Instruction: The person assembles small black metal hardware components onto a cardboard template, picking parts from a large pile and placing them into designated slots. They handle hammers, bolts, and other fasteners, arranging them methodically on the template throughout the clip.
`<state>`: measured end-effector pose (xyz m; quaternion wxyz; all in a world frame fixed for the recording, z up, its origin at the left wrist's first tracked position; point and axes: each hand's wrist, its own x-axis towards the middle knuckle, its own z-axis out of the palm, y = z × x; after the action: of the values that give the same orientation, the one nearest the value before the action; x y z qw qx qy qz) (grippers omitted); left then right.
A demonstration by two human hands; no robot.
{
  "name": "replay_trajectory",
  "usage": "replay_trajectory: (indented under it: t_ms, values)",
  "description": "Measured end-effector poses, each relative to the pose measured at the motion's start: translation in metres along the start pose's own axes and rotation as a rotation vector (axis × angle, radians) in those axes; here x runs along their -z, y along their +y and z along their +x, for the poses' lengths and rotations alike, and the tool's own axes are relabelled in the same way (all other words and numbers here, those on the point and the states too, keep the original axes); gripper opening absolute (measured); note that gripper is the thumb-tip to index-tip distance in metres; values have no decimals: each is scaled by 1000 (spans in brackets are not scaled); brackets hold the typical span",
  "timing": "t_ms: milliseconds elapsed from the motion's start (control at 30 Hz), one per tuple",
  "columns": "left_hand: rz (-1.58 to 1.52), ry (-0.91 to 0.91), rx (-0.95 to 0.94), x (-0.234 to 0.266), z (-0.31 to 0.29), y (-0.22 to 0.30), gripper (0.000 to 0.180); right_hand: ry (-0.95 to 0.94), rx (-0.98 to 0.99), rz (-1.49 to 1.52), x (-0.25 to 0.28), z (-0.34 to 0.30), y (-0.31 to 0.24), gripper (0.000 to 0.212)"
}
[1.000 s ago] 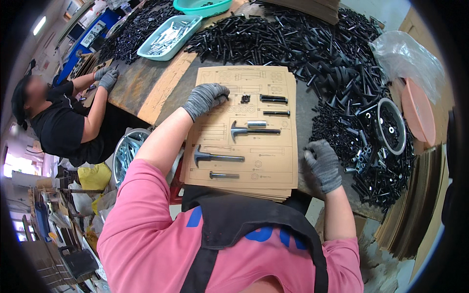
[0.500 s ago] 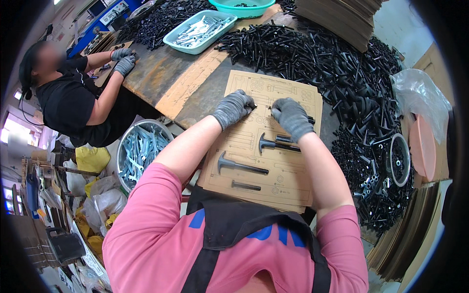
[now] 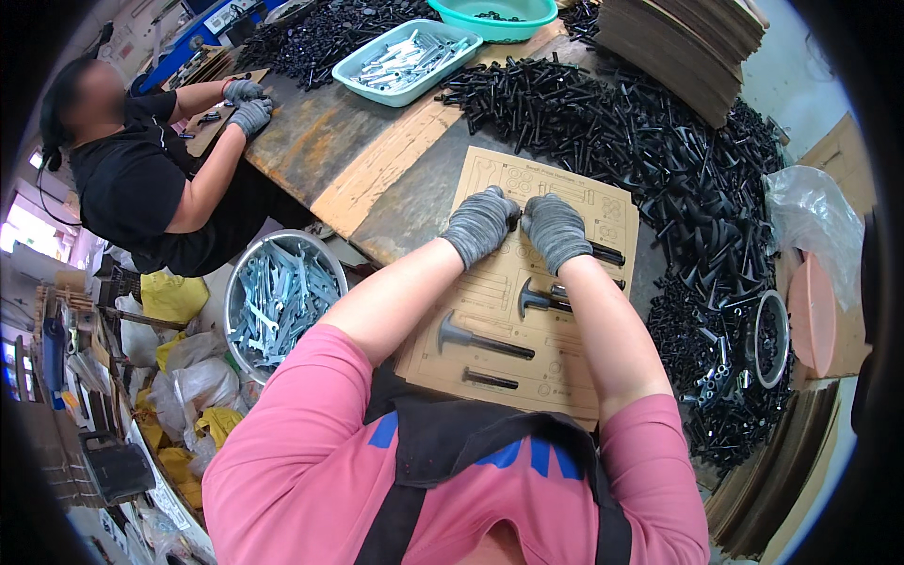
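Note:
My left hand (image 3: 481, 227), in a grey knit glove, is closed with its fingertips pinched together. Closed beside it, almost touching, is my right hand (image 3: 555, 232) in a matching glove. Something small and dark shows between the two sets of fingertips, too covered to name. Both hands are over a brown cardboard sheet (image 3: 435, 363) printed with outlines of hardware. On the sheet lie a black T-shaped part with a curved head (image 3: 487, 341), a similar T-shaped part (image 3: 539, 300) partly behind my right forearm, a short black rod (image 3: 490, 379) and black rods (image 3: 607, 252) near my right wrist.
Heaps of black bolts (image 3: 537, 104) cover the table's far and right sides. A light blue tray (image 3: 405, 91) holds silvery pieces; a green basin (image 3: 499, 28) stands behind. A metal bowl of wrenches (image 3: 282, 301) is at left. Cardboard stacks (image 3: 673, 52) rise behind. A co-worker (image 3: 141, 179) works at left.
My two hands have come together, fingertips now nearly meeting. The whole scene has shifted slightly rightward and down in view. The parts on the cardboard lie as before.

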<state>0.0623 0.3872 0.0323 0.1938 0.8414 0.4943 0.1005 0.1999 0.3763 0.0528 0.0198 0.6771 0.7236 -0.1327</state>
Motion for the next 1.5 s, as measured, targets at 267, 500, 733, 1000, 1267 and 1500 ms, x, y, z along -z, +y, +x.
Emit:
replay_trajectory:
  t_ms: [267,500,733,1000,1267,1500]
  values:
    - [-472,22,1,5,-8,-16,37,10,6,156,-2,-5,-4,25]
    - [-664,126,147,14,-16,-39,38,137,349,8,-22,-5,-25,17]
    - [-321,-27,102,21,-34,-36,54,176,200,89,-19,5,3,21]
    - [-97,-120,-7,13,-6,-10,30,86,221,-42,-21,3,14,18]
    - [-113,-96,-27,12,-5,-8,27,175,260,-20,-27,6,18,15]
    - [-111,-131,28,12,-3,-6,28,195,231,-30,-25,2,13,14]
